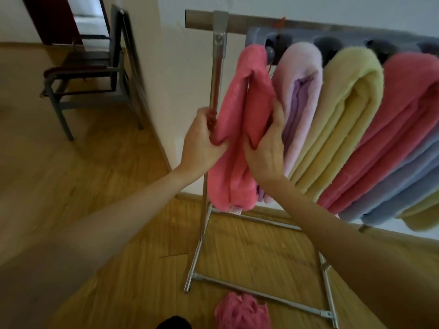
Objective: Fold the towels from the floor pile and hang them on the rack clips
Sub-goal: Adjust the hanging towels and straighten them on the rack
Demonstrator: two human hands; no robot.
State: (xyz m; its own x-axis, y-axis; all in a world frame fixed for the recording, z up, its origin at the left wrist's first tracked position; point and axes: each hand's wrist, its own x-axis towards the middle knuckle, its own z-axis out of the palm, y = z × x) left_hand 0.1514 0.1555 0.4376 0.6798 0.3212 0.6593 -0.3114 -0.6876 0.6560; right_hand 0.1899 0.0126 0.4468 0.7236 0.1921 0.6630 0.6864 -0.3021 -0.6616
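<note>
— Hanging at the left end of the rack (217, 74), the pink towel (240, 129) runs top to bottom?
— Yes; left hand (202, 141) and right hand (266, 148) flank it, fingers clamped on its folds.

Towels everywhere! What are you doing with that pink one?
A person is hanging a folded pink towel at the end of the rack. The left hand grips its left edge and the right hand holds its right edge. Beside it already hang a lilac towel, a yellow towel and more. Another pink towel lies crumpled on the floor, not yet folded.
</note>
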